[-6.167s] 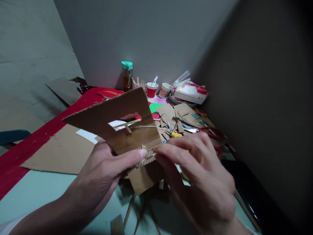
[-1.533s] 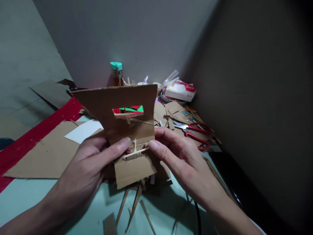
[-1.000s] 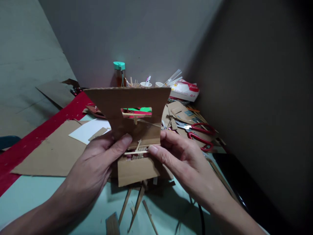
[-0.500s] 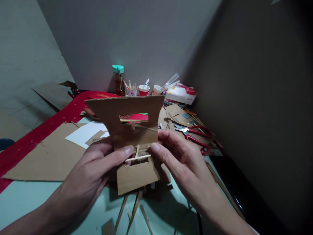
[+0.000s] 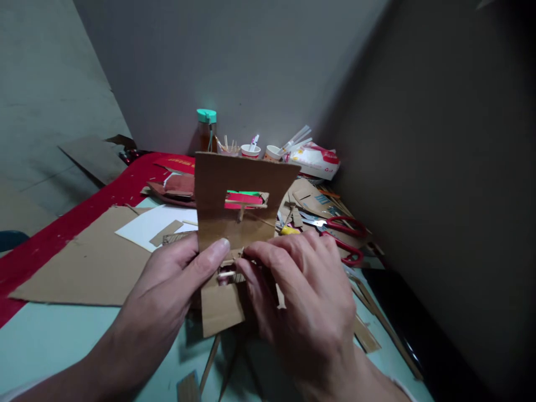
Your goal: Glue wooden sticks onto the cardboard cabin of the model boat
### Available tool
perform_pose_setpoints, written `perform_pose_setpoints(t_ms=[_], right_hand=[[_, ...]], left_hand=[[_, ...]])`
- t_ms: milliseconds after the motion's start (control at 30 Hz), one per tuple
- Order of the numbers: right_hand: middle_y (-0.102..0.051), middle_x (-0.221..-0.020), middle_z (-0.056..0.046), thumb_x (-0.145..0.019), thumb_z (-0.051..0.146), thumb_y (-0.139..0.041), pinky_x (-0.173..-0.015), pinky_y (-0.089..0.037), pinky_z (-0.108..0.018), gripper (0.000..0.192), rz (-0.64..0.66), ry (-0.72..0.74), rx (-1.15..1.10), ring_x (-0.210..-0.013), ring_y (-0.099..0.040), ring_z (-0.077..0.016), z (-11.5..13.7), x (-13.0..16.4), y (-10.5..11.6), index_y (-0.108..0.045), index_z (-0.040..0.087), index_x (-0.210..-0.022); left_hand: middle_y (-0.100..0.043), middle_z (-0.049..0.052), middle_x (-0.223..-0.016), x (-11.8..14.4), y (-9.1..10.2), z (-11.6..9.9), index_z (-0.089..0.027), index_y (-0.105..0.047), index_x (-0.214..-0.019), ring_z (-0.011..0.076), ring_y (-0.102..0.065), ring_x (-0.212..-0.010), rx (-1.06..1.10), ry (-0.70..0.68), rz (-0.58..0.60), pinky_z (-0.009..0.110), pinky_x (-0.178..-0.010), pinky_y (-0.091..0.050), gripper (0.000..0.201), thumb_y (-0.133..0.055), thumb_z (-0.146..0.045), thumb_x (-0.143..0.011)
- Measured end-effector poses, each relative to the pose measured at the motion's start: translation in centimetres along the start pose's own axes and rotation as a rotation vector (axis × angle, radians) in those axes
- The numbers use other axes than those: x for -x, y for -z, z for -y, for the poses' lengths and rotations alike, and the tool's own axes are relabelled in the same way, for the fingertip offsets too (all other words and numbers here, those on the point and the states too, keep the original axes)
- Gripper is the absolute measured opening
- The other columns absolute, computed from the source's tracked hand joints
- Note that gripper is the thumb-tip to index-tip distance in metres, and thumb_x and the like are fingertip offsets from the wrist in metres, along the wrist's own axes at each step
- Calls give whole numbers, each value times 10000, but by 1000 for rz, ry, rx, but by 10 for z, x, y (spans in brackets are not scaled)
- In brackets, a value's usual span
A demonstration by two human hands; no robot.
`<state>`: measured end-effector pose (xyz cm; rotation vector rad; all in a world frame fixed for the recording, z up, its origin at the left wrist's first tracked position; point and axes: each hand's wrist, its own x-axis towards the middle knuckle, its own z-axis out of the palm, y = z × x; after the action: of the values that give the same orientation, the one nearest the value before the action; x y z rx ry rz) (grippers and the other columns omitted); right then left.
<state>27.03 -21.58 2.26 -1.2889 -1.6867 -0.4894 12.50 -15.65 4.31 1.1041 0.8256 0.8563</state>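
Note:
A bent cardboard piece (image 5: 247, 173) stands upright before me, with a rectangular window in its upper part and a second opening lower down. My left hand (image 5: 171, 290) grips its left edge, thumb on the near face. A thin stick with a short peg (image 5: 242, 212) crosses the upper window. At the lower opening, another thin wooden stick (image 5: 226, 274) lies partly behind my fingers. My right hand (image 5: 301, 285) has thumb and forefinger pinched around the tip of a small wooden stick there; most of that stick is hidden.
Red-handled scissors (image 5: 345, 227) and cardboard scraps lie to the right, beside a black flat object (image 5: 402, 318). A bottle (image 5: 207, 131), paper cups (image 5: 250, 151) and a tissue pack (image 5: 314, 160) stand along the wall. A large cardboard sheet (image 5: 84, 262) and white paper (image 5: 140, 229) lie left.
My right hand has left the cardboard's right edge and moved left over the lower opening, fingers now pinched there. The cardboard has turned and shifted slightly right. My left hand keeps its grip.

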Motion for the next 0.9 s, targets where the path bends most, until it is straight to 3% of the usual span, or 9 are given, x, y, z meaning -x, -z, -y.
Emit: perform_pose_setpoints(t_ms=[133, 300, 500, 667, 900], right_hand=[[-722, -806, -68, -968, 145, -676, -690, -372, -392, 62, 36, 25, 29, -726, -589, -205, 0, 4, -2, -707, 132, -917], [-741, -792, -61, -942, 108, -700, -683, -382, -385, 51, -2, -12, -28, -713, -627, -199, 2, 5, -6, -719, 124, -896], [-739, -771, -54, -923, 78, -698, -676, -410, -382, 89, -36, -17, -96, -699, -608, -190, 5, 6, -10, -715, 132, -855], [-727, -765, -54, -955, 83, -653, -674, -422, -379, 146, -52, -10, -98, -687, -577, -188, 6, 7, -11, -693, 146, -830], [-741, -795, -59, -951, 84, -669, -698, -421, -389, 112, -55, -13, -110, -712, -595, -193, 6, 8, -12, -703, 134, -856]], left_hand=[[-817, 12, -1011, 2, 6, 8, -267, -794, -1025, 255, -748, -971, -112, -9, 17, 280, -846, -615, 204, -714, -236, -840], [-804, -2, -910, 6, 9, 11, -262, -789, -919, 220, -720, -819, -195, -37, -44, 253, -704, -599, 97, -724, -324, -883], [-792, -29, -840, 6, 7, 13, -274, -791, -883, 207, -703, -785, -169, -56, -9, 239, -673, -593, 93, -704, -241, -881], [-795, -11, -850, 7, 7, 17, -270, -792, -910, 211, -713, -782, -157, -66, -57, 246, -687, -601, 103, -696, -305, -897], [-809, 0, -878, 8, 9, 15, -264, -788, -888, 227, -729, -811, -136, -19, -36, 264, -709, -614, 98, -732, -344, -883]])
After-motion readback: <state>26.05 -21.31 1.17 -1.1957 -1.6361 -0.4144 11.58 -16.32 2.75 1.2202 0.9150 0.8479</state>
